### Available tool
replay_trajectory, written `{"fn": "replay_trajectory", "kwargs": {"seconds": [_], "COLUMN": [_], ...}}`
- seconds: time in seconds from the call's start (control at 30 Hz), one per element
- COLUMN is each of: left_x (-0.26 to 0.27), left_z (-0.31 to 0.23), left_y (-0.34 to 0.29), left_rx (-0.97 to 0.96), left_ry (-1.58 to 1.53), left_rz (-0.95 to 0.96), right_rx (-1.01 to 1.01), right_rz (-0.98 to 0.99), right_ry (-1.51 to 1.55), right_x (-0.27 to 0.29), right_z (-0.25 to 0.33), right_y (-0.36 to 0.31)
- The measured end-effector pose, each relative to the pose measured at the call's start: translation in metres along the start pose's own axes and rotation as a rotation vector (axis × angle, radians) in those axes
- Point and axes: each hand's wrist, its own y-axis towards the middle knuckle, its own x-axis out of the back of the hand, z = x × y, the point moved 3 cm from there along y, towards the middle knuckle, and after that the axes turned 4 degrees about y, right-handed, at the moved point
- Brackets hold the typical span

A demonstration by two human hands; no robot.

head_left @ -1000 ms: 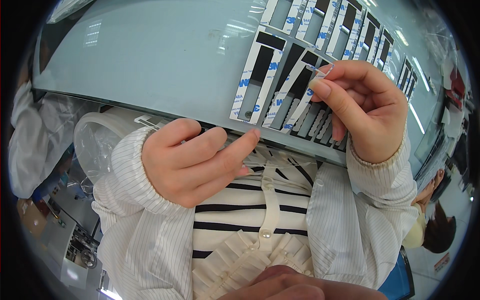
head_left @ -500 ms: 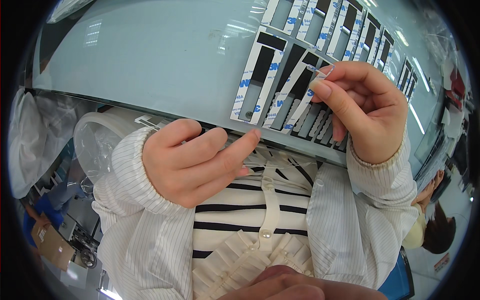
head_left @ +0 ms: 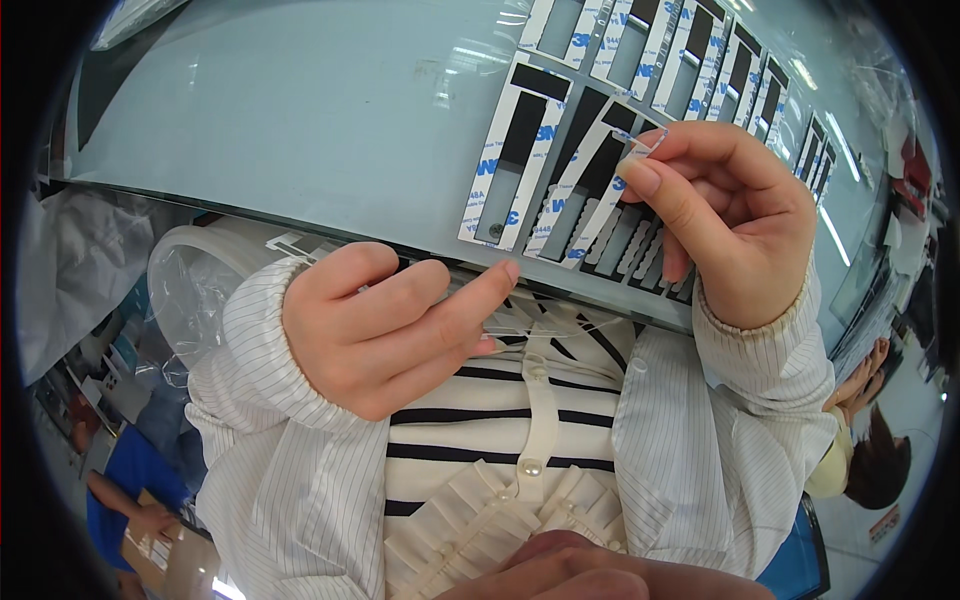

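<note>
My right hand (head_left: 715,215) pinches the end of a white adhesive-tape frame with blue print (head_left: 592,190) between thumb and forefinger. The pinched end bends up; the rest slants down to the left over the black pieces on the table. My left hand (head_left: 395,325) hovers at the table's front edge, its forefinger stretched out and the other fingers loosely bent. I see nothing in it. Just beyond that fingertip lies another tape-and-black frame (head_left: 490,190), flat on the glass. Dark wavy-edged strips (head_left: 635,245) lie partly hidden under my right hand.
More tape frames (head_left: 690,65) stand in a row along the far right. The glass tabletop (head_left: 290,110) stretches left. A white bin with a clear plastic liner (head_left: 190,280) sits below the table's edge at left. Co-workers are at both sides; one in blue (head_left: 145,470) handles a cardboard box (head_left: 175,555).
My hands have barely moved, and the right one still pinches the tape frame. The co-worker at lower left, with the cardboard box, has shifted rightward.
</note>
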Motion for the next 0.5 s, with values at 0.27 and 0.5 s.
{"fn": "replay_trajectory", "kwargs": {"seconds": [0.27, 0.5], "left_x": [-0.0012, 0.0], "left_z": [-0.0017, -0.0027], "left_y": [-0.0012, 0.0005], "left_rx": [0.007, 0.007], "left_ry": [-0.007, -0.017], "left_rz": [0.009, -0.005], "right_rx": [0.017, 0.037], "right_rz": [-0.007, -0.006], "right_ry": [-0.021, -0.019], "right_x": [-0.0007, 0.0011], "right_z": [-0.0028, -0.0029], "right_y": [0.0001, 0.0004]}}
